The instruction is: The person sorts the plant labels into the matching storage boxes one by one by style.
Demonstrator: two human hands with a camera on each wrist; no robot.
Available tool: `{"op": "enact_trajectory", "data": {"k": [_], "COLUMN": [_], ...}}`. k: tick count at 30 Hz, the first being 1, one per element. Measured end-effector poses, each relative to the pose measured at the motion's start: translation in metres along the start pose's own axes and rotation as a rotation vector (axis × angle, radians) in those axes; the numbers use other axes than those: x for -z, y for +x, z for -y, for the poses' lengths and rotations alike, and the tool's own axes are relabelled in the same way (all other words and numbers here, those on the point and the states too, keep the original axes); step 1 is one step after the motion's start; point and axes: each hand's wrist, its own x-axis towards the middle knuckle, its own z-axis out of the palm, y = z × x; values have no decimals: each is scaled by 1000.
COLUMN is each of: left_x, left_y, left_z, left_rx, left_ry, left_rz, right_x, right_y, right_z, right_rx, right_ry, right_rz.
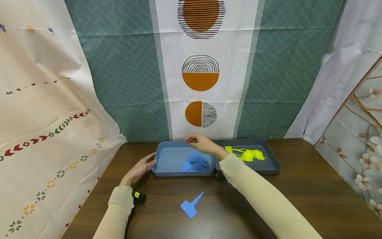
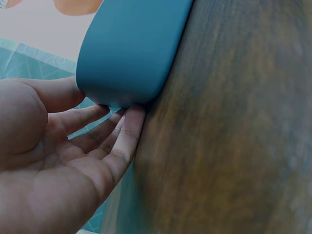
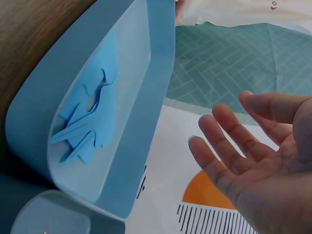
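My left hand rests against the left end of a light blue tray. In the left wrist view its fingertips touch the tray's end wall, and the thumb lies near the rim. Several blue plant labels, T-shaped and flat, lie in a loose pile in the right part of that tray. Above the tray's back edge hovers my right hand, fingers loosely bent and holding nothing; the right wrist view shows its bare palm. One more blue plant label lies on the table in front of the tray.
A dark grey tray stands right beside the blue one, with several yellow plant labels in it, partly behind my right forearm. Both trays stand at the back of the brown wooden table, before a patterned curtain.
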Motion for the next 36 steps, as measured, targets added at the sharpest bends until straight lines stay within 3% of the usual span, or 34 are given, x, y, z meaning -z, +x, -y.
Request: {"op": "enact_trajectory", "data": {"k": [15, 36], "left_x": [0, -1], "left_y": [1, 1], "left_z": [0, 0], "left_rx": [-10, 2], "left_ry": [-7, 9], "left_rz": [3, -3], "right_x": [8, 19], "right_y": [-13, -53], "right_z": [4, 7], "right_rx": [61, 90], "right_ry": [-47, 24], "right_rz": [62, 209]}}
